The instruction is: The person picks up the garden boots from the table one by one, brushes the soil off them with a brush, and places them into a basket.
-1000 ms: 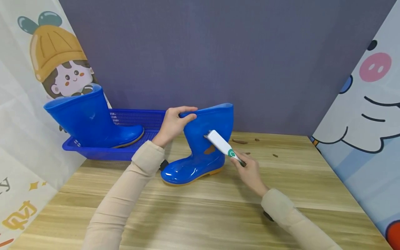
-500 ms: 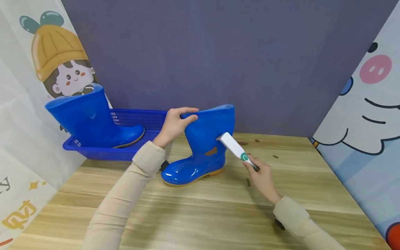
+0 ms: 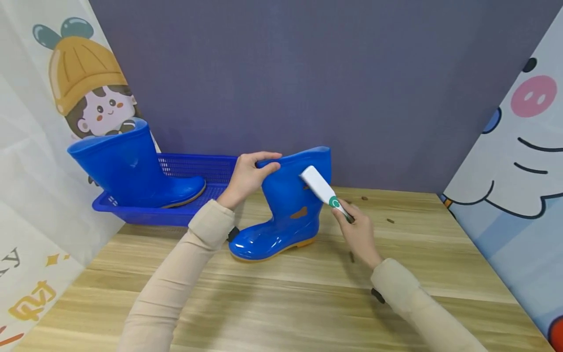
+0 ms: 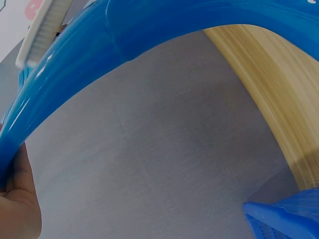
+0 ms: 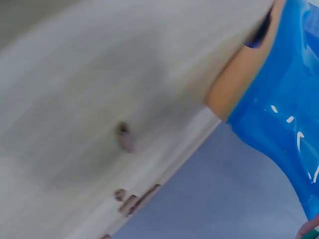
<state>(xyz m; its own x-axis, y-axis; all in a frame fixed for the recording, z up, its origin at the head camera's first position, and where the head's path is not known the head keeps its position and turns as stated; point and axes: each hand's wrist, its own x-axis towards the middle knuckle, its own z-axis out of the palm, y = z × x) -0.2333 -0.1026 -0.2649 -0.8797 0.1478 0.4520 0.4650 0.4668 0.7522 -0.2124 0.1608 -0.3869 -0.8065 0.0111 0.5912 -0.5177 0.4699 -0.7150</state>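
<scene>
A blue rain boot [image 3: 281, 195] with a tan sole stands on the wooden table, toe to the left. My left hand [image 3: 248, 176] pinches its top rim between thumb and fingers. In my right hand [image 3: 358, 237] is the dark handle of a white brush [image 3: 318, 186], whose head lies against the boot's upper shaft. A brown patch [image 3: 299, 212] marks the shaft near the ankle, and a smaller one shows beside the brush head. The left wrist view shows the brush's bristles [image 4: 45, 42] against the boot [image 4: 75, 79]. Only a sliver of my right hand appears in the right wrist view.
A second blue boot [image 3: 127, 171] stands in a blue plastic basket [image 3: 140, 216] at the back left. Several brown crumbs [image 3: 390, 220] lie on the table [image 3: 281, 308] right of the boot. A grey panel [image 3: 308, 73] closes off the back.
The brush first slid right and down across the shaft, then back up and left with my right hand. My left hand and the boot have stayed in place.
</scene>
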